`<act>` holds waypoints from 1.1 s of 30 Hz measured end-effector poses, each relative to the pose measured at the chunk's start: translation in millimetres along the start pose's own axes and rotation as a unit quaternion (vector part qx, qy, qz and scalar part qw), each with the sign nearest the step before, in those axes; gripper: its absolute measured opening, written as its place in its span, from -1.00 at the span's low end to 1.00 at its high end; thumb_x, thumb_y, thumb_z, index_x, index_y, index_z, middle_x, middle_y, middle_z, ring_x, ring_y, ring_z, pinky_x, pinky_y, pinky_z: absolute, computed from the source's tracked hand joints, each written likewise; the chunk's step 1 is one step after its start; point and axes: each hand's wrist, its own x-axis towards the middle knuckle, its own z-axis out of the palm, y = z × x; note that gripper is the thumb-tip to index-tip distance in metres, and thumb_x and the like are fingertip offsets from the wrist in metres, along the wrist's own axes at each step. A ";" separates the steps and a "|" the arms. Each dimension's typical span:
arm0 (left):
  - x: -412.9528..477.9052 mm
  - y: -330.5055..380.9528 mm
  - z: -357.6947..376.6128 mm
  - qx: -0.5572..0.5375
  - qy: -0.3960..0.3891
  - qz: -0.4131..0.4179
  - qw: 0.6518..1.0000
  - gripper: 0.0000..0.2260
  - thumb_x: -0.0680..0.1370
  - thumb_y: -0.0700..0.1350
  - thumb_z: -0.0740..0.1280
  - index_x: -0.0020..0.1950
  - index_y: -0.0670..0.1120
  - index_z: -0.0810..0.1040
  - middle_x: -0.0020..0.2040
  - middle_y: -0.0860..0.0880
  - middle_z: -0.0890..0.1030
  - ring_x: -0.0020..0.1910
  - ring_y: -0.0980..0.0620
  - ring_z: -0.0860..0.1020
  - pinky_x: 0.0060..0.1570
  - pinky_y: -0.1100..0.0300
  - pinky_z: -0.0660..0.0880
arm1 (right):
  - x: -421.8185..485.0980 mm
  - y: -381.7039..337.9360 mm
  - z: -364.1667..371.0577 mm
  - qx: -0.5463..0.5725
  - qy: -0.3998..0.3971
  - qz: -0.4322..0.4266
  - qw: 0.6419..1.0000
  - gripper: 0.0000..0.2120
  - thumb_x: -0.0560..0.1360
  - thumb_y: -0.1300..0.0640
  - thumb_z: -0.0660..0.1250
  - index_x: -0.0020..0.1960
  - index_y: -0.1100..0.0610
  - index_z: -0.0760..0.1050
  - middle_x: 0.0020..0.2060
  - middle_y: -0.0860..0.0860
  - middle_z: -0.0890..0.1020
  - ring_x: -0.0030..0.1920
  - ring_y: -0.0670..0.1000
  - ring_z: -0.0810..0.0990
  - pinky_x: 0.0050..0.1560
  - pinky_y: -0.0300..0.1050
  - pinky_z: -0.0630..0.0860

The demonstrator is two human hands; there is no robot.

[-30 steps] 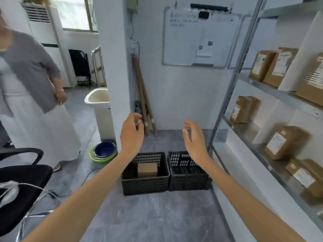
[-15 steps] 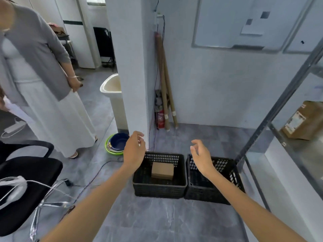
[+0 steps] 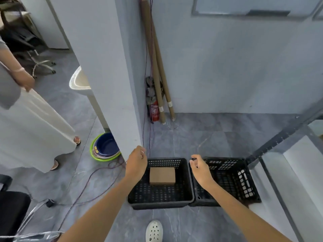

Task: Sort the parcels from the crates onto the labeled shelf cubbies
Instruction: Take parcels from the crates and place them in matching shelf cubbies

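Note:
Two black perforated crates stand side by side on the grey floor. The left crate (image 3: 160, 198) holds one brown cardboard parcel (image 3: 162, 175), lying flat with no label showing. The right crate (image 3: 244, 182) shows no parcel. My left hand (image 3: 137, 162) hovers over the left crate's left rim, fingers loosely curled, holding nothing. My right hand (image 3: 199, 167) hangs over the seam between the crates, fingers apart and empty. The metal shelf frame (image 3: 279, 137) runs along the right edge; its cubbies are out of view.
A white pillar (image 3: 108, 67) rises just left of the crates. Stacked basins (image 3: 104, 147) and loose cables (image 3: 90, 179) lie on the floor to the left. A person in a white skirt (image 3: 31, 130) stands at far left. Cardboard tubes (image 3: 157, 67) and a fire extinguisher (image 3: 154, 110) lean behind.
The view has tilted down and moved closer to the crates; the shelf parcels have left the view. Both hands have dropped from chest height to just above the crates.

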 end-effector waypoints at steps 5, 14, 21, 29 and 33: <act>71.9 -54.2 61.5 0.002 -0.045 -0.052 0.998 -0.88 0.57 -0.24 0.14 0.01 -0.08 0.43 -0.18 -0.08 0.54 -0.20 -0.03 0.49 -0.29 0.16 0.36 | 88.5 45.7 49.6 0.009 -0.021 0.076 0.997 -0.72 0.63 0.15 0.10 0.26 0.26 0.41 0.00 0.15 0.57 -0.07 0.03 0.49 -0.17 -0.22 0.26; 195.3 -277.4 293.8 -0.019 -0.095 -0.167 0.981 -0.80 0.57 -0.28 0.18 0.16 -0.14 0.47 0.00 -0.14 0.55 -0.12 -0.03 0.51 -0.31 0.22 0.41 | 276.6 257.4 231.2 -0.003 -0.074 0.192 0.979 -0.64 0.64 0.19 0.05 0.40 0.23 0.33 0.33 0.14 0.45 0.32 0.12 0.41 0.19 -0.18 0.35; 245.7 -451.1 455.2 0.023 -0.206 -0.270 0.940 -0.36 0.55 -0.27 0.21 0.55 -0.14 -0.03 0.48 -0.23 0.15 0.41 -0.24 0.25 0.33 0.00 0.31 | 381.3 423.1 365.4 0.060 -0.113 0.307 0.943 -0.53 0.65 0.08 0.06 0.53 0.13 0.09 0.47 0.10 0.26 0.42 0.14 0.30 0.33 -0.05 0.30; 245.5 -484.8 491.2 -0.079 -0.197 -0.358 0.909 -0.49 0.56 -0.33 0.07 0.51 -0.16 0.12 0.45 -0.17 0.24 0.41 -0.18 0.26 0.39 0.04 0.26 | 388.2 468.0 412.6 0.197 -0.105 0.333 0.916 -0.58 0.64 0.03 0.08 0.46 0.07 0.17 0.37 0.09 0.37 0.34 0.15 0.36 0.34 0.11 0.34; 225.3 -434.0 437.3 -0.129 -0.174 -0.374 0.902 -0.67 0.50 -0.38 0.06 0.23 -0.17 0.35 0.06 -0.18 0.46 -0.04 -0.10 0.44 -0.10 0.05 0.41 | 353.6 420.6 357.1 0.208 -0.083 0.335 0.915 -0.66 0.63 -0.06 0.04 0.29 0.14 0.24 0.23 0.12 0.42 0.13 0.13 0.42 0.24 0.14 0.36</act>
